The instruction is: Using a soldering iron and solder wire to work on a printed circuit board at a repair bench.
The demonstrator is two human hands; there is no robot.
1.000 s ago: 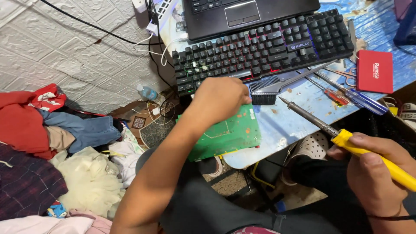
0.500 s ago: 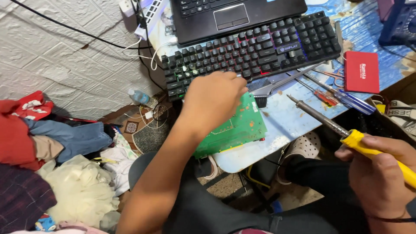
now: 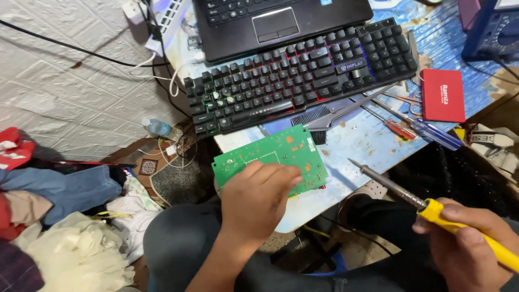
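A green circuit board (image 3: 273, 156) lies at the near edge of the blue table (image 3: 357, 141), partly overhanging it. My left hand (image 3: 258, 199) rests on the board's near edge, fingers curled over it and gripping it. My right hand (image 3: 469, 249) holds a soldering iron with a yellow handle (image 3: 432, 210); its metal tip points up-left, in the air a little right of the board. A black backlit keyboard (image 3: 303, 75) sits just beyond the board.
A laptop (image 3: 275, 21) lies behind the keyboard. Right of the board are a black brush (image 3: 319, 120), screwdrivers (image 3: 421, 128), scissors and a flat red box (image 3: 443, 94). Cables, a small bottle (image 3: 158, 127) and a clothes pile (image 3: 59, 216) cover the floor at left.
My left hand has pulled back from the keyboard's edge toward me, bringing the green board into fuller view. The soldering iron has shifted slightly.
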